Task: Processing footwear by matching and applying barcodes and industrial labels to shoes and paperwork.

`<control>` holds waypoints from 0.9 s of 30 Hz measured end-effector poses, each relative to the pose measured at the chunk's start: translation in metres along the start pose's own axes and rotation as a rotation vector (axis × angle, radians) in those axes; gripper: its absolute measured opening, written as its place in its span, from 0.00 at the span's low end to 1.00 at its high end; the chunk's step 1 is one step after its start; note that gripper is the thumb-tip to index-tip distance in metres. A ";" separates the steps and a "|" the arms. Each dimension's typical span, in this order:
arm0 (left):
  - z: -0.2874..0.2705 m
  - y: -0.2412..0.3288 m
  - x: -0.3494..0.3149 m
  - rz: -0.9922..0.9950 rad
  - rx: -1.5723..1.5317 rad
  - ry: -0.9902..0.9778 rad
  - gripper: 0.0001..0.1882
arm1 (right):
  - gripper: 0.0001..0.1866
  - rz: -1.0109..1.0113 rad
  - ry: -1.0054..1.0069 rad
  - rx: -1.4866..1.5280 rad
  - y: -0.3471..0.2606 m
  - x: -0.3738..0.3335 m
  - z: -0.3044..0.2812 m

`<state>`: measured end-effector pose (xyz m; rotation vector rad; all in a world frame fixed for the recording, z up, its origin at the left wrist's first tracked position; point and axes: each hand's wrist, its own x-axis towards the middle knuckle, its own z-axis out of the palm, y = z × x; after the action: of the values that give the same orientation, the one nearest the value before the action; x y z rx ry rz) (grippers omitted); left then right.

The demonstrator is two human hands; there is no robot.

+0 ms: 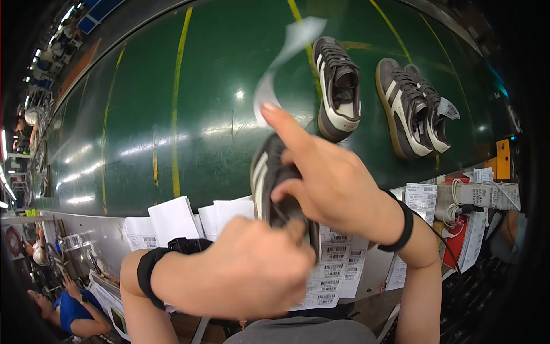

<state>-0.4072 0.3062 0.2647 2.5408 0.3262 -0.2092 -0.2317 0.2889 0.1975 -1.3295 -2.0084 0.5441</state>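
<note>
In front of me a dark sneaker (262, 178) with pale side stripes is partly hidden behind my hands. My left hand (246, 269) is closed at the sneaker's near end; its fingertips are hard to make out and blurred. Over the sneaker is my right hand (326, 183), index finger stretched out and thumb apart from it. A curling white paper strip (281, 63), smeared by motion, touches that index fingertip and trails toward the far side. Whether it sticks there or is coming away I cannot tell.
On the green table (217, 132) with yellow lines stands another sneaker (338, 92). A pair of sneakers (404, 109) with a small tag is farther right. Barcode label sheets (335, 269) and white papers (175, 218) line the near edge. Cables (455, 200) lie at right. A person (74, 309) sits at lower left.
</note>
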 end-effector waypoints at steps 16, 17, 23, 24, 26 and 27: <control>0.013 0.031 0.001 -0.057 -0.039 0.128 0.09 | 0.43 0.570 0.046 0.767 0.020 -0.007 0.001; 0.020 0.033 0.002 -0.054 -0.045 0.122 0.09 | 0.43 0.597 0.047 0.780 0.021 -0.008 0.000; -0.009 0.040 0.007 -0.069 -0.038 -0.069 0.16 | 0.47 0.561 0.079 0.683 0.016 -0.011 -0.014; 0.004 0.046 0.011 -0.119 0.089 0.020 0.17 | 0.49 0.451 0.130 0.651 0.014 -0.017 -0.015; 0.025 0.044 0.025 -0.207 0.269 0.195 0.18 | 0.54 0.184 0.233 0.629 0.018 -0.020 -0.020; 0.026 0.033 0.040 -0.295 0.324 0.206 0.18 | 0.48 0.055 0.301 0.430 0.023 -0.016 -0.025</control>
<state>-0.3621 0.2729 0.2516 2.8306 0.8073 -0.1182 -0.1947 0.2827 0.1952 -1.1250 -1.5109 0.7084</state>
